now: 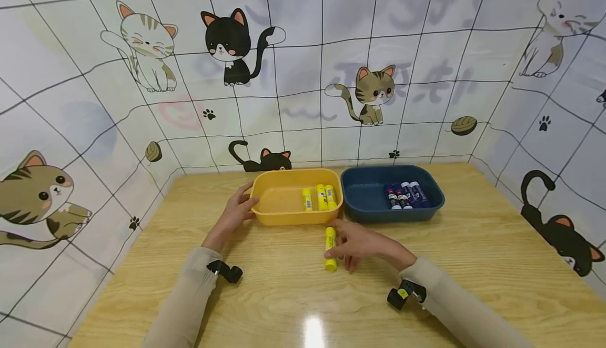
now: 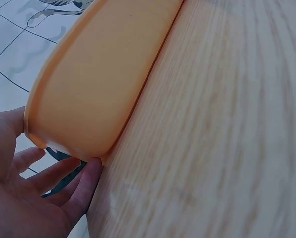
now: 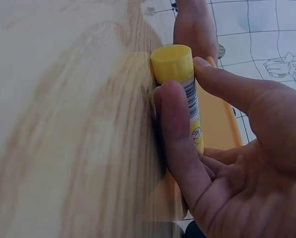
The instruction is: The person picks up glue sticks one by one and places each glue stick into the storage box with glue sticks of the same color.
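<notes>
My left hand (image 1: 235, 211) grips the left end of a yellow plastic tray (image 1: 293, 219), its thumb over the rim. In the left wrist view, the fingers of that hand (image 2: 48, 183) touch the tray's outer wall (image 2: 98, 74). Three yellow glue sticks (image 1: 322, 197) lie at the right side inside the tray. In front of the tray, my right hand (image 1: 362, 241) holds another yellow glue stick (image 1: 330, 236) at the table. The right wrist view shows this glue stick (image 3: 173, 63) between the thumb and fingers of the right hand (image 3: 247, 163).
A dark blue tray (image 1: 393, 215) stands right beside the yellow one, with several dark blue and purple glue sticks (image 1: 408, 195) at its right. Both sit on a wooden table (image 1: 265, 295) near its back edge. A cat-print wall covering (image 1: 303, 74) rises behind and at both sides.
</notes>
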Motion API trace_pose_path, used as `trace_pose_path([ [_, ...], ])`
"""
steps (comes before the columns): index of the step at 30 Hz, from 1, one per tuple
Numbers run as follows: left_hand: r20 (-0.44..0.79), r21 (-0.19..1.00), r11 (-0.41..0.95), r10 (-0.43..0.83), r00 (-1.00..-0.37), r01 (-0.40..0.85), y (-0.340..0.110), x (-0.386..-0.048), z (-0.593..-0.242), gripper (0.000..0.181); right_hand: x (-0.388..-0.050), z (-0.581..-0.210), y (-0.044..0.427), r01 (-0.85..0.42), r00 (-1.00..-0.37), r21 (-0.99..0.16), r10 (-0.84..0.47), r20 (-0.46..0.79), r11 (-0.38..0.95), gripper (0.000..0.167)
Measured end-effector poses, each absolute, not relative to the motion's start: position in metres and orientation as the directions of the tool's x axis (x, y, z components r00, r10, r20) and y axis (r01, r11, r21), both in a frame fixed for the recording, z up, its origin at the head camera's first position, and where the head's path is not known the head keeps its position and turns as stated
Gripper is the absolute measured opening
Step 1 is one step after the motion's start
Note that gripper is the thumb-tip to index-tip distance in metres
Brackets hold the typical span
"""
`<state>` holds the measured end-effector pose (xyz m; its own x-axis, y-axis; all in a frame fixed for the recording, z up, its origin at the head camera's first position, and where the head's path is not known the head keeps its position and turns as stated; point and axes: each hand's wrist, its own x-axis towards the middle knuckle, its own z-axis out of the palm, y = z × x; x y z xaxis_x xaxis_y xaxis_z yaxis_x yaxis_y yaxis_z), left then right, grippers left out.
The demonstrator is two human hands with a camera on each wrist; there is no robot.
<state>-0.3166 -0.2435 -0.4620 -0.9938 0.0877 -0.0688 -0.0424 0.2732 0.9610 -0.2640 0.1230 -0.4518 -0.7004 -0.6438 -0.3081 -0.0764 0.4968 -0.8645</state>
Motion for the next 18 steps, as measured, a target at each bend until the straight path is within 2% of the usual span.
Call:
trace_pose_path([
  [7,-0.083,0.958,0.282,0.104,-0.991,-0.051,-0.235,-0.302,-0.436,0.065,-0.266,-0.452,0.125,-0.053,-0.697,-0.876,-0.646,-0.312,0.480,0.087],
  [12,-0.096,0.958,0.279,0.096,-0.991,-0.066,-0.237,-0.307,-0.442,0.064,-0.267,-0.453,0.125,-0.039,-0.696,-0.879,-0.645,-0.317,0.475,0.085],
  [18,-0.084,0.961,0.272,0.088,-0.993,-0.057,-0.244,-0.319,-0.464,0.064,-0.267,-0.453,0.124,-0.024,-0.694,-0.882,-0.642,-0.325,0.471,0.084],
])
